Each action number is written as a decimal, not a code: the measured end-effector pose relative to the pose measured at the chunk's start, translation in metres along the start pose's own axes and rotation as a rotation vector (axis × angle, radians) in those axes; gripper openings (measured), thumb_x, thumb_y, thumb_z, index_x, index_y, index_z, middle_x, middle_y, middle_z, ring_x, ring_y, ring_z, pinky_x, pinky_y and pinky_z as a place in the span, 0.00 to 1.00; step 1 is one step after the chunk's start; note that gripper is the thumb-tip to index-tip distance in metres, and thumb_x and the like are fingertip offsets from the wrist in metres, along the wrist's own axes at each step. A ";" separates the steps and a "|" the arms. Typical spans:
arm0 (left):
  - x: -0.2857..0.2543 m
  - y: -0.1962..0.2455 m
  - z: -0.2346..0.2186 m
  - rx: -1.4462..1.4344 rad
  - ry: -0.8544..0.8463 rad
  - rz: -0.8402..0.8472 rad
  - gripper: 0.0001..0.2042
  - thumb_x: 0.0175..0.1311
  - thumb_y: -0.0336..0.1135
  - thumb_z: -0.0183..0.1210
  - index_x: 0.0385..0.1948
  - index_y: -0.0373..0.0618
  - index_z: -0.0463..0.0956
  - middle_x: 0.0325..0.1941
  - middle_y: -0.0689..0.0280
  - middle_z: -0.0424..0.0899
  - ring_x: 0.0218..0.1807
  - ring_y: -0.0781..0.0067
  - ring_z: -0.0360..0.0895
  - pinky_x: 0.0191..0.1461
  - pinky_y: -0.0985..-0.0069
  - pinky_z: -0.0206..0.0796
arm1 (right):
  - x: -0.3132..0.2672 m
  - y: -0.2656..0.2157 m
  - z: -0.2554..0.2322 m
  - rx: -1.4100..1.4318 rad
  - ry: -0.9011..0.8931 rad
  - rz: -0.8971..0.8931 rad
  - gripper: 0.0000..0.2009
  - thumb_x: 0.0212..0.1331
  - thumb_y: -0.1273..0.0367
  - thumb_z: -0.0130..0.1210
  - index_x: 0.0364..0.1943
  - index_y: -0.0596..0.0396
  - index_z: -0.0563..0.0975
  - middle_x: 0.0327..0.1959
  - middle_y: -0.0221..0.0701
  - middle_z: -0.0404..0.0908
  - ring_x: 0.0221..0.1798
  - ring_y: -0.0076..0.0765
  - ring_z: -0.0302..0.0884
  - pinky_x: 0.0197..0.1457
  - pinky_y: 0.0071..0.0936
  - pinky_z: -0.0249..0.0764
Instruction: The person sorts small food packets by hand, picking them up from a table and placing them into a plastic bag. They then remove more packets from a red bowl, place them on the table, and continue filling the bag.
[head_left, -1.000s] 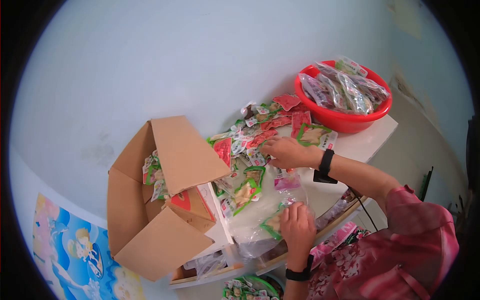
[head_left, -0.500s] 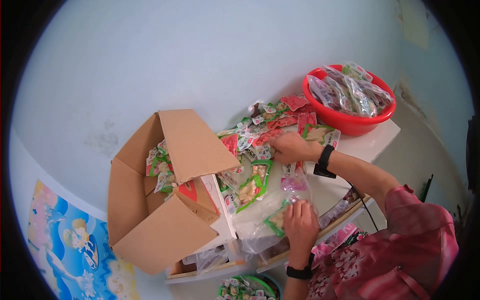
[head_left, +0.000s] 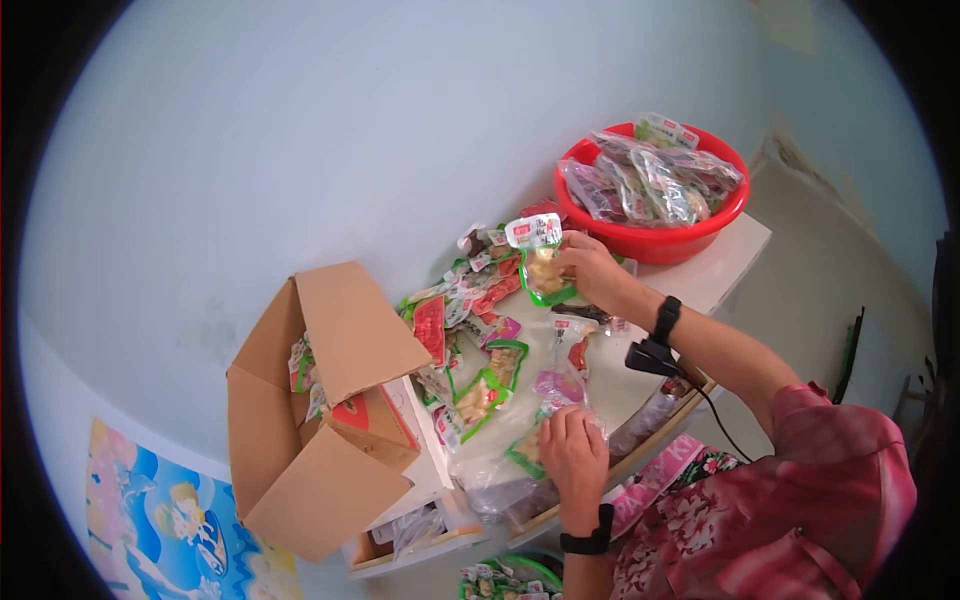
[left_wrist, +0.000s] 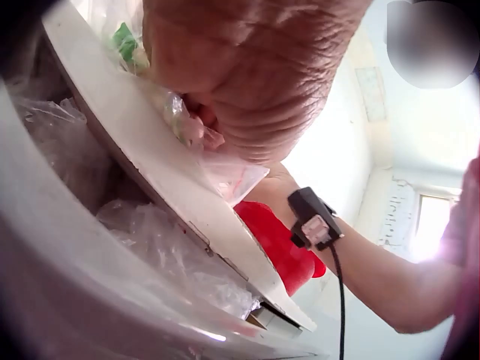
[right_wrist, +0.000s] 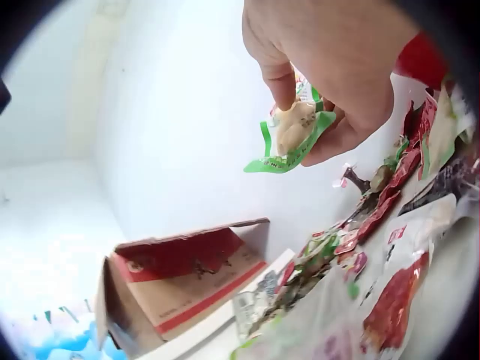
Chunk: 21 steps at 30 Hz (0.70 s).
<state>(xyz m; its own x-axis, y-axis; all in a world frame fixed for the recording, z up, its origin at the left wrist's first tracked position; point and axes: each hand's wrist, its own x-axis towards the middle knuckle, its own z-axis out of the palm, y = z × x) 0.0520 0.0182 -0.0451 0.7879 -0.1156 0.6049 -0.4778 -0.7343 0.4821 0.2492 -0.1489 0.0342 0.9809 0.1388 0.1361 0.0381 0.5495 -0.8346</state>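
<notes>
My right hand (head_left: 598,275) pinches a small green-edged snack packet (head_left: 545,278), raised over the heap, pale pieces showing through it. In the right wrist view the thumb and fingers grip this packet (right_wrist: 294,129) by one end. Near the table's front edge, my left hand (head_left: 573,455) holds a clear plastic bag (left_wrist: 236,178) with its fingers curled into the film. A green-edged packet (head_left: 525,450) shows beside that hand, partly covered by it. Up the table from the left hand lie a pink-printed part of clear wrapping (head_left: 558,385) and a packet with red contents (head_left: 577,352).
A heap of mixed packets (head_left: 470,290) lies along the wall. An open cardboard box (head_left: 265,420) with packets inside stands at the left. A red basin (head_left: 660,240) of filled bags sits at the far right. Below the table is a green-rimmed tub (head_left: 545,570) of packets.
My right hand has come up out of the heap with the green-edged packet in its fingers. My left hand has stayed at the bag. The head view has shifted slightly.
</notes>
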 end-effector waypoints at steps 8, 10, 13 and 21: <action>0.001 0.002 0.002 0.028 -0.030 -0.016 0.04 0.64 0.29 0.59 0.37 0.40 0.78 0.45 0.58 0.83 0.48 0.48 0.78 0.54 0.55 0.69 | -0.117 0.019 -0.042 0.072 0.076 0.058 0.16 0.62 0.79 0.58 0.55 0.61 0.75 0.49 0.33 0.83 0.53 0.30 0.83 0.59 0.30 0.80; 0.001 0.002 0.003 0.022 -0.022 -0.014 0.04 0.65 0.29 0.59 0.37 0.40 0.78 0.44 0.58 0.83 0.48 0.48 0.78 0.54 0.55 0.69 | -0.132 0.030 -0.056 -0.026 0.087 -0.007 0.18 0.61 0.79 0.59 0.57 0.61 0.75 0.53 0.33 0.82 0.55 0.29 0.82 0.61 0.31 0.79; 0.002 0.003 0.006 0.016 -0.022 -0.035 0.04 0.63 0.28 0.60 0.37 0.40 0.78 0.44 0.59 0.84 0.49 0.50 0.78 0.55 0.56 0.69 | -0.145 0.033 -0.061 -0.167 0.059 -0.059 0.21 0.61 0.75 0.63 0.60 0.56 0.75 0.55 0.32 0.82 0.56 0.30 0.81 0.59 0.30 0.78; 0.002 0.006 0.006 0.077 -0.047 -0.058 0.07 0.61 0.30 0.65 0.38 0.41 0.78 0.43 0.60 0.83 0.48 0.52 0.78 0.55 0.58 0.68 | -0.153 -0.007 -0.057 -0.790 -0.007 -0.311 0.24 0.57 0.67 0.70 0.60 0.49 0.79 0.48 0.28 0.81 0.41 0.24 0.73 0.47 0.25 0.74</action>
<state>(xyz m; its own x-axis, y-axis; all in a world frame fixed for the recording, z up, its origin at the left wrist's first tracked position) 0.0529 0.0095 -0.0444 0.8316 -0.1008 0.5462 -0.4008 -0.7896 0.4646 0.1101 -0.2213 -0.0112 0.9029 0.0831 0.4218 0.4299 -0.1732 -0.8861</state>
